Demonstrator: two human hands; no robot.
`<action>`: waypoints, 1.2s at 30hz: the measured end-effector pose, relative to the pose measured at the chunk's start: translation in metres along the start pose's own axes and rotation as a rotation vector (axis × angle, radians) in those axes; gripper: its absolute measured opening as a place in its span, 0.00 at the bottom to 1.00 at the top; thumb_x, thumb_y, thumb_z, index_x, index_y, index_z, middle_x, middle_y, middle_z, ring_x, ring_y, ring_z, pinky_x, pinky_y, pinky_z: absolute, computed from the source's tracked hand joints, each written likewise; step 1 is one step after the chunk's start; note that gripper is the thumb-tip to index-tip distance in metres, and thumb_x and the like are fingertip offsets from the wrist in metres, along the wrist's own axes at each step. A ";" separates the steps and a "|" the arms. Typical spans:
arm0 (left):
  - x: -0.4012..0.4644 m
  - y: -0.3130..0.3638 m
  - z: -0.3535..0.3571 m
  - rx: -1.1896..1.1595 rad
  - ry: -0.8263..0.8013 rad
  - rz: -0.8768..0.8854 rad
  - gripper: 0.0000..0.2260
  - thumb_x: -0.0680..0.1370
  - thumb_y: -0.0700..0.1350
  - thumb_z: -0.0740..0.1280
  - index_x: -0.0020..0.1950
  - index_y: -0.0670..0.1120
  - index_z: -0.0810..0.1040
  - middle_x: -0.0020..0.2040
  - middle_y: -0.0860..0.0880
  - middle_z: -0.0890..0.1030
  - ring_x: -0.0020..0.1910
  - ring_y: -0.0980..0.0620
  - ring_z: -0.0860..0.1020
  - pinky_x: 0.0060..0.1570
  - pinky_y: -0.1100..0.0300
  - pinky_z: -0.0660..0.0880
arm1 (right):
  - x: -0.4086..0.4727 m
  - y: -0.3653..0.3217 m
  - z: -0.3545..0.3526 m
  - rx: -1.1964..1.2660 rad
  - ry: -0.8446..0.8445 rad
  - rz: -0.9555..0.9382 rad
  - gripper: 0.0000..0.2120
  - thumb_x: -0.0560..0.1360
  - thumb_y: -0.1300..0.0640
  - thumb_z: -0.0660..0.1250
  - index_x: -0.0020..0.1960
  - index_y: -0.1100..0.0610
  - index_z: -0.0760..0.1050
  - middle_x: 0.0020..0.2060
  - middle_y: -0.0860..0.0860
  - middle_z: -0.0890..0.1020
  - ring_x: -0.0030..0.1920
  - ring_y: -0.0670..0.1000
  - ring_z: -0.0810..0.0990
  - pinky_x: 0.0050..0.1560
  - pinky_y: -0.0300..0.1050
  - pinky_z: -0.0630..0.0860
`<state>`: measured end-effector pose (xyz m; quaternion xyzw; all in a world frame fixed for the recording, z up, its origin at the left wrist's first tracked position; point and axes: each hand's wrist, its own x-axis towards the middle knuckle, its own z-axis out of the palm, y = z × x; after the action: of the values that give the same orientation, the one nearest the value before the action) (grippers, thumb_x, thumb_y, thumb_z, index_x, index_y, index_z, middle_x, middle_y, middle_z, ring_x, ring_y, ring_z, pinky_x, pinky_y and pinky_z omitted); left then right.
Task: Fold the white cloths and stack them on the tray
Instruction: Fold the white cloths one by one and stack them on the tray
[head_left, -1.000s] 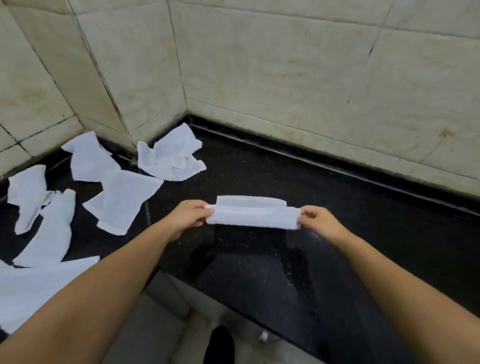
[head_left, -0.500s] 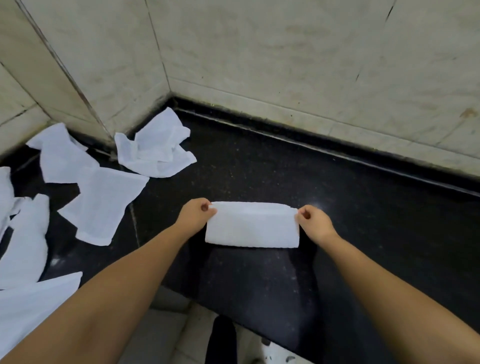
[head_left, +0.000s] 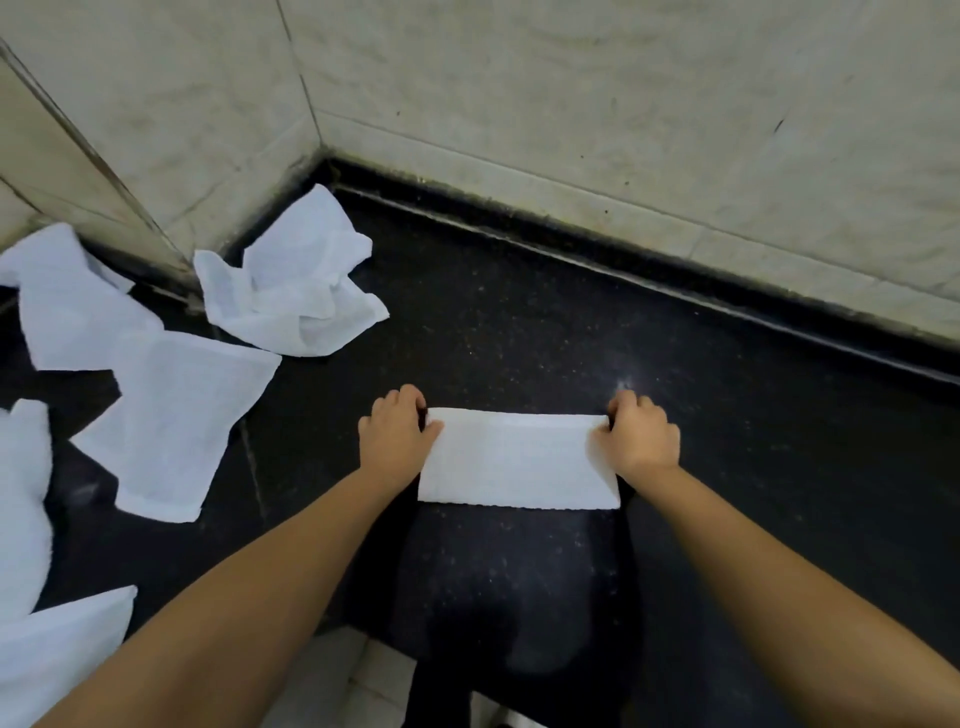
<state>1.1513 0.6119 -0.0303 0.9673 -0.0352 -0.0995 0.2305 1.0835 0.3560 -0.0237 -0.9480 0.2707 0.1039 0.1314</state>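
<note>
A folded white cloth lies flat on the black stone counter, a neat rectangle stretched between the two hands. The left hand pinches the cloth's far corner on its side, fingers curled over the top edge and thumb laid on the fabric. The right hand grips the opposite far corner the same way, fingers bent round the edge; how far its thumb tucks under is hard to make out.

Out beyond the left hand, a crumpled white cloth sits in the corner where the tiled walls meet. Nearer that hand's outer side lies a flat unfolded cloth, overlapping another cloth further out. More white cloths lie past the left forearm at the frame's edge.
</note>
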 end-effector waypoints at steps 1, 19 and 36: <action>-0.005 -0.001 -0.002 -0.021 0.019 -0.028 0.10 0.77 0.50 0.66 0.54 0.48 0.71 0.52 0.49 0.75 0.54 0.50 0.73 0.55 0.54 0.68 | 0.002 -0.006 -0.004 -0.025 -0.001 -0.042 0.14 0.76 0.56 0.61 0.62 0.54 0.69 0.60 0.55 0.73 0.62 0.57 0.70 0.60 0.52 0.66; -0.081 -0.032 0.004 0.174 0.001 -0.051 0.10 0.79 0.51 0.61 0.55 0.48 0.74 0.56 0.50 0.74 0.58 0.50 0.70 0.58 0.54 0.66 | 0.004 -0.170 0.016 -0.178 -0.489 -0.672 0.07 0.77 0.57 0.63 0.54 0.53 0.73 0.52 0.52 0.75 0.51 0.52 0.76 0.54 0.46 0.75; -0.063 -0.030 -0.058 -0.380 -0.055 0.039 0.02 0.75 0.41 0.67 0.46 0.48 0.77 0.40 0.53 0.74 0.37 0.58 0.72 0.40 0.68 0.68 | 0.005 -0.138 -0.026 0.402 -0.554 -0.594 0.04 0.76 0.62 0.65 0.45 0.56 0.78 0.45 0.54 0.81 0.47 0.51 0.78 0.52 0.45 0.76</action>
<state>1.1027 0.6714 0.0175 0.9024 -0.0408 -0.1262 0.4099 1.1658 0.4587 0.0264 -0.8767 -0.0437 0.2569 0.4043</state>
